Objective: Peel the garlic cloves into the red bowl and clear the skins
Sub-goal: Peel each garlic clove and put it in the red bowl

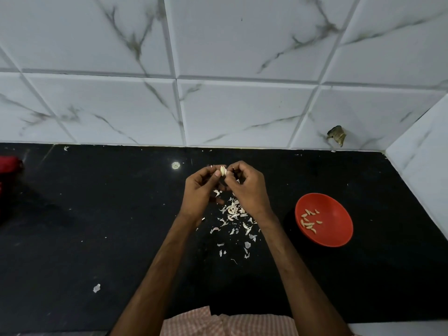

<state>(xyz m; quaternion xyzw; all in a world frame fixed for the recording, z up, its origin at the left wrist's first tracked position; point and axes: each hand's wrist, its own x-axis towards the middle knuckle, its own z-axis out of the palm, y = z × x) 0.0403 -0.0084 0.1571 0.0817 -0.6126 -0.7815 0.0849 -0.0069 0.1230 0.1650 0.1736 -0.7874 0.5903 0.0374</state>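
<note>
Above the black counter my two hands meet at the middle. My left hand pinches a pale garlic clove between thumb and fingertips. My right hand has its fingers curled against the same clove, pinching at its skin. Below the hands lies a scatter of white garlic skins. A red bowl stands to the right of my right forearm, holding several peeled cloves.
A white marble-tiled wall backs the counter and turns a corner at the right. A dark red object sits at the left edge. One stray skin lies at the front left. A chip marks the wall tile.
</note>
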